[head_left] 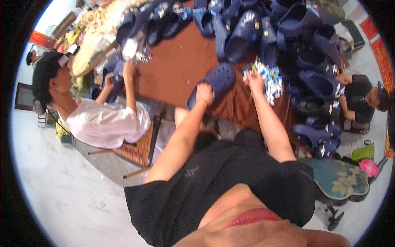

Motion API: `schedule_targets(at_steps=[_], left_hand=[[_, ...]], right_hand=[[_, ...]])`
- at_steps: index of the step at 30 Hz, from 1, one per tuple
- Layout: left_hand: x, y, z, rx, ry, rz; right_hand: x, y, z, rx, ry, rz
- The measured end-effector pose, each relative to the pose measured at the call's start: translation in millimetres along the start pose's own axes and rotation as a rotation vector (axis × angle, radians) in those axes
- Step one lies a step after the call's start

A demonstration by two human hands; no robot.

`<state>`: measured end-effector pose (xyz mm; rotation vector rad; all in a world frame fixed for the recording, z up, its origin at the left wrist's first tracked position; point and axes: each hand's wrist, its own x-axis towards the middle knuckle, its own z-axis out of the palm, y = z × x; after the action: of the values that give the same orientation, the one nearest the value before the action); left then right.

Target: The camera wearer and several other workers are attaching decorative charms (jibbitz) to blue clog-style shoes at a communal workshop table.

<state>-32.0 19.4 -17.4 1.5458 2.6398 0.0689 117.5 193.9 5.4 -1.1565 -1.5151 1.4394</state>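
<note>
A navy blue clog (pixel 222 80) with holes in its upper lies tilted near the front edge of the brown-covered table (pixel 177 61). My left hand (pixel 204 93) is closed on this clog at its foot opening, the fingers partly hidden inside. To the right, a heap of small white, blue and yellow shoe charms (pixel 272 84) is spread on the cloth. My right hand (pixel 255 81) reaches over the heap's left side with its fingertips drawn together. Whatever those fingertips hold is too small to make out.
Many navy clogs (pixel 242 37), several with charms fitted, line the table's far and right sides. At left a person in a white top (pixel 107 121) handles another clog beside more charms (pixel 144 54). Another person (pixel 358 99) sits at far right. A green-topped stool (pixel 337 177) stands behind me.
</note>
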Motion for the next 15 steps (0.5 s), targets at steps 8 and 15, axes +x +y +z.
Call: schedule_targets(at_steps=[8, 15], left_hand=[[1, 1, 0, -0.119, 0.200, 0.021], [0, 0, -1, -0.192, 0.261, 0.024]], right_hand=[[7, -1, 31, 0.286, -0.154, 0.369], [11, -7, 67, 0.021, -0.140, 0.230]])
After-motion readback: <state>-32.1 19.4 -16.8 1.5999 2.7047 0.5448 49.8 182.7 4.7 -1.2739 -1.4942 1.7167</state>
